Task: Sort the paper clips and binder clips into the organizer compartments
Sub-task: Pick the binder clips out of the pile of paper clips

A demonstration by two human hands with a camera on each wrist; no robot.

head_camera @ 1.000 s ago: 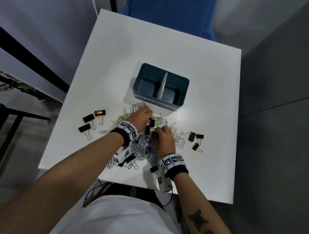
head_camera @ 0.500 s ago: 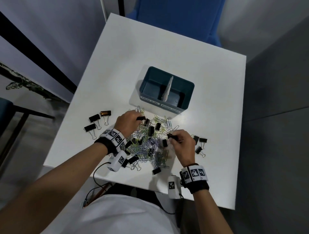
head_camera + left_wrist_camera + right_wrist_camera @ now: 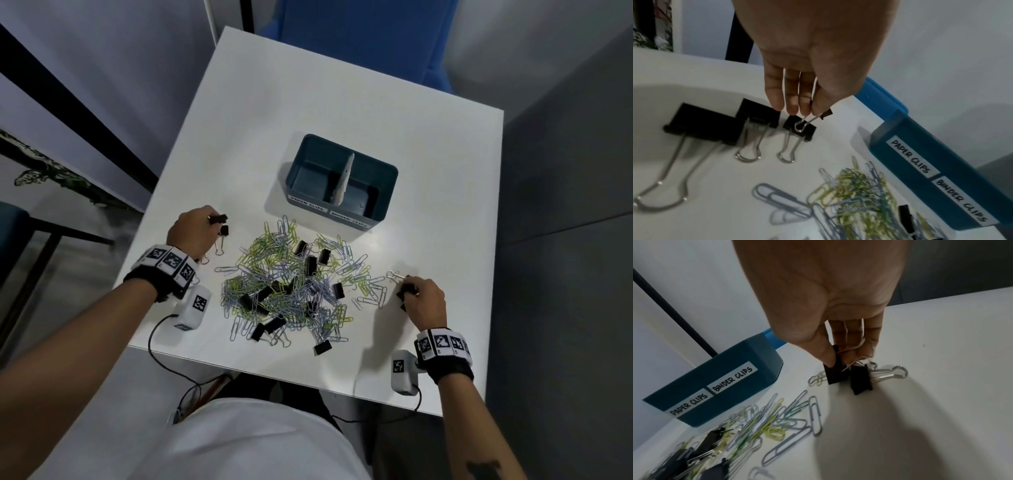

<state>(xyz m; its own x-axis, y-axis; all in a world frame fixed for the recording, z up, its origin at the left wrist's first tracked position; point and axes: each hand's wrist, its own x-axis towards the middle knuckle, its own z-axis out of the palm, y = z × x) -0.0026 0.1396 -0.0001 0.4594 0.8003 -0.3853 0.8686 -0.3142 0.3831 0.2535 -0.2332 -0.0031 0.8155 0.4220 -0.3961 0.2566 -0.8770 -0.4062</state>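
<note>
A teal organizer [image 3: 383,178] with a centre divider stands mid-table; its front labels read PAPER CLIPS [image 3: 909,157] and BINDER CLIPS [image 3: 960,199]. In front of it lies a mixed pile of coloured paper clips [image 3: 274,274] and black binder clips [image 3: 311,264]. Left of the pile, my left hand [image 3: 209,222] pinches a small binder clip [image 3: 826,112] just above three binder clips [image 3: 702,125] lying on the table. Right of the pile, my right hand [image 3: 406,291] pinches a binder clip [image 3: 833,373] that touches the table beside another binder clip [image 3: 861,379].
The white table [image 3: 308,85] ends close to my body, and a few binder clips [image 3: 322,346] lie near that front edge. A blue chair [image 3: 359,41] stands beyond the far edge. Bare tabletop lies right of my right hand and behind the organizer.
Both hands have left the middle of the pile. The left hand moved out to the left with a binder clip, and the right hand moved out to the right with one.
</note>
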